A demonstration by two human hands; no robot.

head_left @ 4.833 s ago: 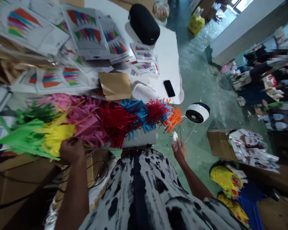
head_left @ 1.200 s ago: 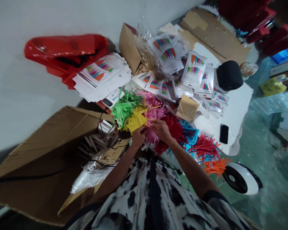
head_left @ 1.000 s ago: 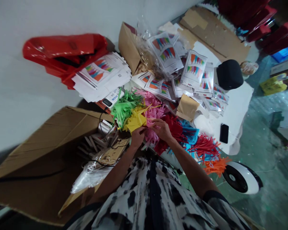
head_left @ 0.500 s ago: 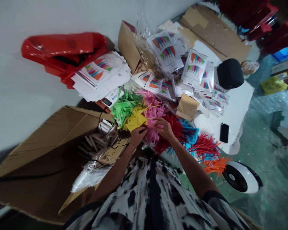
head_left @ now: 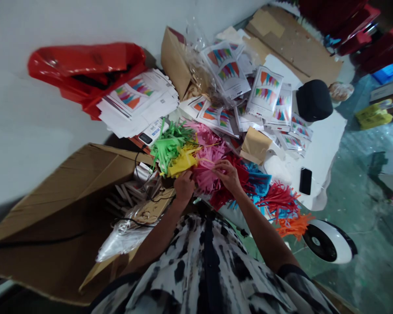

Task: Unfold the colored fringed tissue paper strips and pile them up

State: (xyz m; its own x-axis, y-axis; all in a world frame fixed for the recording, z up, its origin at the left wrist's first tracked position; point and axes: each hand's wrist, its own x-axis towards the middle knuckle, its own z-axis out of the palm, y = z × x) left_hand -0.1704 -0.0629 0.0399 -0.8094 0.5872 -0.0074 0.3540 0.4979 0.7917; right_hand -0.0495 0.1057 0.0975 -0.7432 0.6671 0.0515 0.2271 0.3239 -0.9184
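**Hands.** Left hand (head_left: 184,186): closed, curled tight against the underside of a yellow fringed paper bunch (head_left: 182,163); it appears to grip the bunch. Right hand (head_left: 226,176): partly curled, fingers (head_left: 221,167) sunk into a pink fringed paper bunch (head_left: 206,168); whether it grips cannot be told. The hands are close together, not touching. Both bare forearms extend from a black-and-white tie-dye shirt (head_left: 203,266).

**Paper items.** The yellow and pink bunches form part of a long row of fringed paper lying across the work surface. Also in the row, in order from the left hand outward: a green fringed paper bunch (head_left: 168,150), beside the yellow; a dark red fringed paper bunch (head_left: 222,196), just beyond the right hand; a blue fringed paper bunch (head_left: 257,183); a second red fringed paper bunch (head_left: 278,200); an orange fringed paper bunch (head_left: 293,226) at the far end.

**Surroundings.** Beyond the row: printed plastic packets (head_left: 265,93) showing coloured bunting; a stack of printed white sheets (head_left: 139,98); a crumpled red plastic bag (head_left: 85,69); a folded brown kraft envelope (head_left: 255,146); a black smartphone (head_left: 305,181); a black padded cylindrical case (head_left: 313,100). Below the left forearm: an open cardboard box (head_left: 68,209) holding wooden sticks (head_left: 126,196). A white round fan (head_left: 327,241) stands just past the orange end.
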